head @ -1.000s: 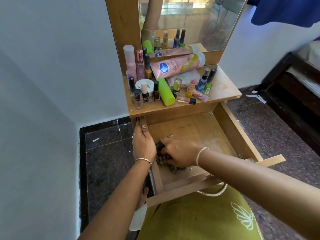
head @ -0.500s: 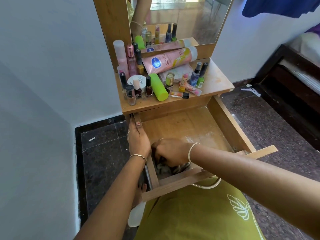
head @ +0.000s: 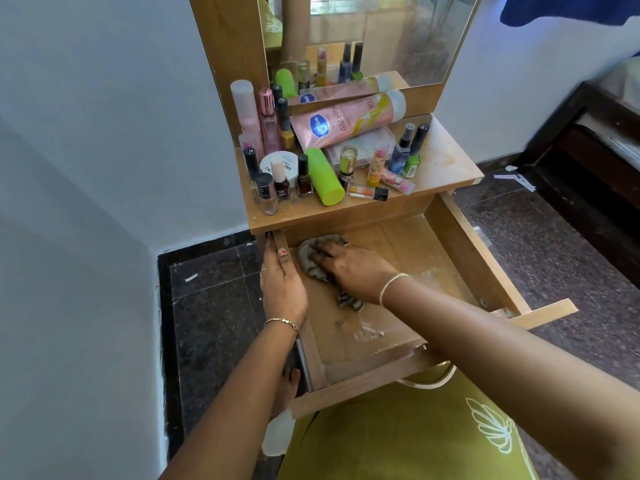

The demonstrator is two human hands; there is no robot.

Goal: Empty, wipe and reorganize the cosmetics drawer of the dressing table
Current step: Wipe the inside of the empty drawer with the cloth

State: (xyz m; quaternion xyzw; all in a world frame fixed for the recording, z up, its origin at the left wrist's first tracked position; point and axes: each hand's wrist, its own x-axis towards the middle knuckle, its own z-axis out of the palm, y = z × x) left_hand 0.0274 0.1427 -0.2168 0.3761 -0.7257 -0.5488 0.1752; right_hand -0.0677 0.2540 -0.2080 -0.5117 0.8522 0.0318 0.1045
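Now wipes at the back left corner of the drawer (head: 450,244), not at the front like before. Presses the cloth (head: 311,252) down with the right hand (head: 349,268), fingers spread flat. Holds the drawer's left side with the left hand (head: 282,289), fingers wrapped round it. Still has white dust (head: 369,332) near the front. Keeps the bottles (head: 325,176) up on the table (head: 446,168).

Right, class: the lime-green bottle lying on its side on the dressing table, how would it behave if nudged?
The green bottle is a smooth cylinder lying flat, so it would probably roll sideways. The upright nail polish bottle beside it might get knocked over. It looks like rigid plastic, likely stiff.
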